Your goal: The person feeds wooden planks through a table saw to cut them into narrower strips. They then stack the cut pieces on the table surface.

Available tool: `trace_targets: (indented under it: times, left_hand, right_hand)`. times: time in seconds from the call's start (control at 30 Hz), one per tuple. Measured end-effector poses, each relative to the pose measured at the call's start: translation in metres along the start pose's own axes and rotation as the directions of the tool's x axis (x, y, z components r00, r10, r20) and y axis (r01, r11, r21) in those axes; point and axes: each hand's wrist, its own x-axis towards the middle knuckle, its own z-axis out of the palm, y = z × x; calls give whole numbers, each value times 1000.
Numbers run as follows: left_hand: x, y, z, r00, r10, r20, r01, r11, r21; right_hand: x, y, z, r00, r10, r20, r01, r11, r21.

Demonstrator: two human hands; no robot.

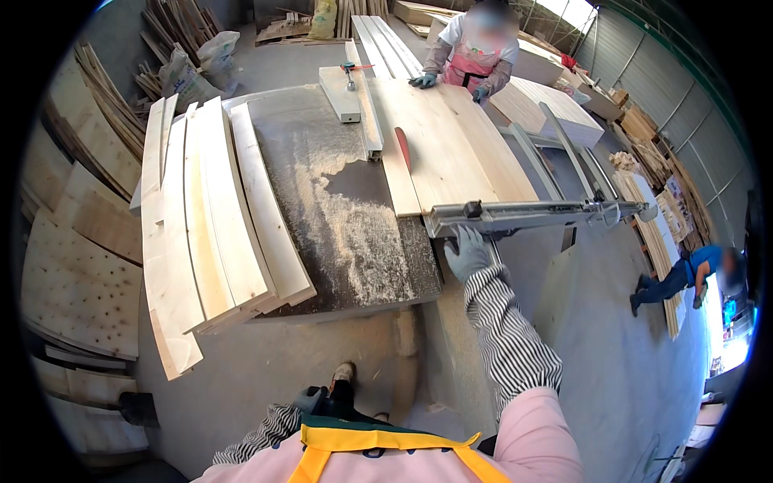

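My right hand [468,254], in a grey glove, rests against the near side of the metal crosscut fence [531,214]. Its fingers are stretched out and apart. Beyond the fence a wide pale wooden board [459,145] lies on the saw table, with the red saw blade guard [403,148] upright at its cut line. A narrower strip [394,173] lies left of the blade. Low beside my body hangs my gloved left hand [310,398], away from the table, its fingers too small and hidden to read. A co-worker's gloved hand [423,81] lies on the board's far end.
Long boards [213,217] are stacked along the table's left side. Sawdust [346,233] covers the dark saw table [419,249]. A metal rip fence [366,113] stands left of the board. Panels [547,109] are piled behind, and another person [684,278] bends at the right.
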Motion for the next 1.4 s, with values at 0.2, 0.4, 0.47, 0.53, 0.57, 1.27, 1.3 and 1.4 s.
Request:
trace_targets:
  times: [0.2,0.4,0.47,0.53,0.57,1.27,1.3,1.4]
  left_hand:
    - [25,16,-9,996,-55,64,66,982,-177]
    - [52,4,-10,995,41,88,-36,998,-59]
    - [34,54,8,988,-10,155,22,997,-76]
    - [38,77,28,980,-18,196,39,994,-104]
    - [47,87,42,974,-16,227,41,993,-108]
    - [76,148,265,888,394,-237,-409,913,-16]
    - [89,129,274,884,399,-245,-434,894,-109]
    - [16,141,284,926,332,-179,-361,917,-169]
  right_hand:
    - [68,-8,21,965,9,264,15,996,-89]
    - [50,-4,33,910,104,401,-24,979,-201]
    - [28,1,29,916,106,386,-29,979,-201]
    - [10,2,21,906,111,408,-23,976,-216]
    - [0,3,18,890,125,439,-19,971,-239]
    - [-255,23,-35,990,15,137,-9,999,-44]
    - [-265,23,-37,989,12,148,-3,998,-57]
    - [-298,28,-40,986,32,164,-28,999,-30]
